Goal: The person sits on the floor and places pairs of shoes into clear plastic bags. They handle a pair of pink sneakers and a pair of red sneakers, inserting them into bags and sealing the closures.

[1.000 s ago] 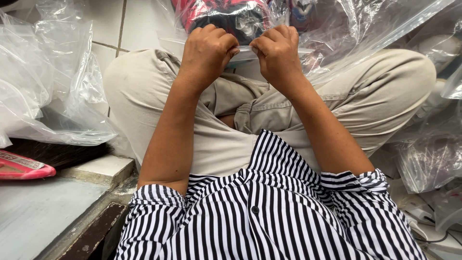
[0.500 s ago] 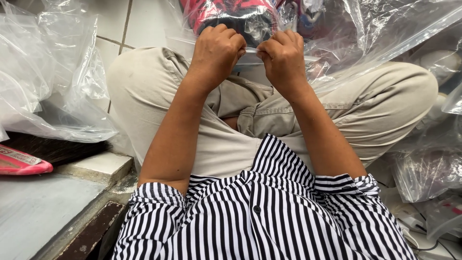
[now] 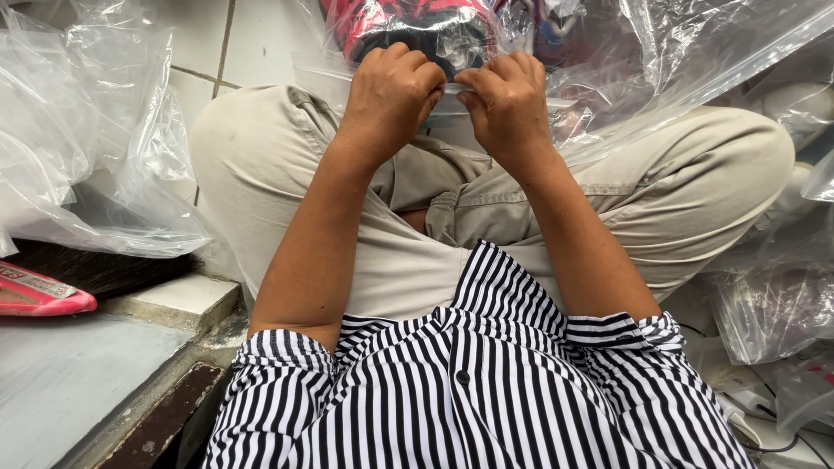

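Tiled floor (image 3: 252, 39), pale; I sit cross-legged on it, beige trousers (image 3: 695, 187), striped shirt (image 3: 469, 391) nearest the camera. One clear zip bag (image 3: 660, 61) lies across my knees, far centre, with something red and black (image 3: 408, 26) inside; exact contents unclear. My left hand (image 3: 391, 91) and right hand (image 3: 508, 100), two fists close together, both pinched shut on the bag's sealing strip (image 3: 453, 88), thumbs nearly touching. Left: a heap of empty clear bags (image 3: 95, 148), number uncertain; one dark brush (image 3: 104, 269) with a pink handle (image 3: 39, 295) resting on a grey step (image 3: 78, 382). Right: more filled bags (image 3: 773, 304), at least two.
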